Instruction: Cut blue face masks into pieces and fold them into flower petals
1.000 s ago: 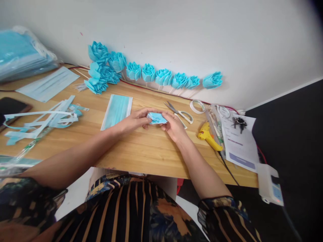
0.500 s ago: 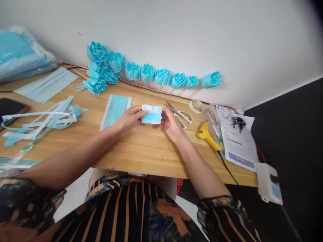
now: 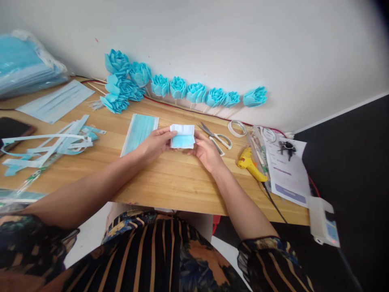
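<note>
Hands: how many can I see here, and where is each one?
2. The left hand grips the left side of a folded blue-and-white piece; the right hand is at its right edge. No others show, though some fingertips are hidden.

So your folded piece [image 3: 183,136] at 12 o'clock is white on the far half, pale blue on the near half. Flowers [image 3: 197,93] from your 11 to 1 are all bright turquoise, and the mask [image 3: 141,129] at 11 is light blue with white edges. Scissors [image 3: 214,135] between 12 and 1: grey blades, white handles. Glue gun [image 3: 251,164] at 1 is loud yellow, paper [image 3: 286,177] at 2 is white with a purplish band. Your top [image 3: 161,255]? Black, tan stripes, blue-and-tan florals.
</note>
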Tool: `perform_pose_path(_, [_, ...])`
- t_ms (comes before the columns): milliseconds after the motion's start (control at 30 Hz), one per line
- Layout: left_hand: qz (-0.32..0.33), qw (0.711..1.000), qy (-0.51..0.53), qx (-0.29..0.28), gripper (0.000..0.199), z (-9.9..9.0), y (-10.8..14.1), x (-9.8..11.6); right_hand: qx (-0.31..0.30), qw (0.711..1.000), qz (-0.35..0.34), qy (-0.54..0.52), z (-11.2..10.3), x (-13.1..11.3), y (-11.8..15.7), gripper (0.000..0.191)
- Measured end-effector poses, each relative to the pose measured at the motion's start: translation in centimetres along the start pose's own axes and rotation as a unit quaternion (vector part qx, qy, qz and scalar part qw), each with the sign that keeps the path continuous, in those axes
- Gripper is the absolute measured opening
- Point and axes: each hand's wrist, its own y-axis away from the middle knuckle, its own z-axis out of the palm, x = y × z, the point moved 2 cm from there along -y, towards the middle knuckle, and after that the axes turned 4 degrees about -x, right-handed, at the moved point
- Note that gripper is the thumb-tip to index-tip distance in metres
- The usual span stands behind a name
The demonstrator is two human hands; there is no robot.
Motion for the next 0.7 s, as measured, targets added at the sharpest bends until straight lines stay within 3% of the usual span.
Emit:
perform_pose_path(300, [0.0, 0.999, -0.028, -0.023, 0.034, 0.2, 0.12, -0.41, -0.002, 0.998, -0.002, 0.058, 0.51, -0.44, 0.52, 0.05])
perform_pose_path(433, [-0.007, 0.999, -0.039, -0.026, 0.035, 0.29, 0.19, -0.41, 0.003, 0.997, -0.011, 0.076, 0.55, -0.38, 0.5, 0.043])
perform_pose_path(700, [-0.032, 0.996, -0.058, -0.054, 0.045, 0.46, 0.36, -0.46, 0.074, 0.989, -0.03, 0.126, 0.01, 0.35, 0.16, 0.021])
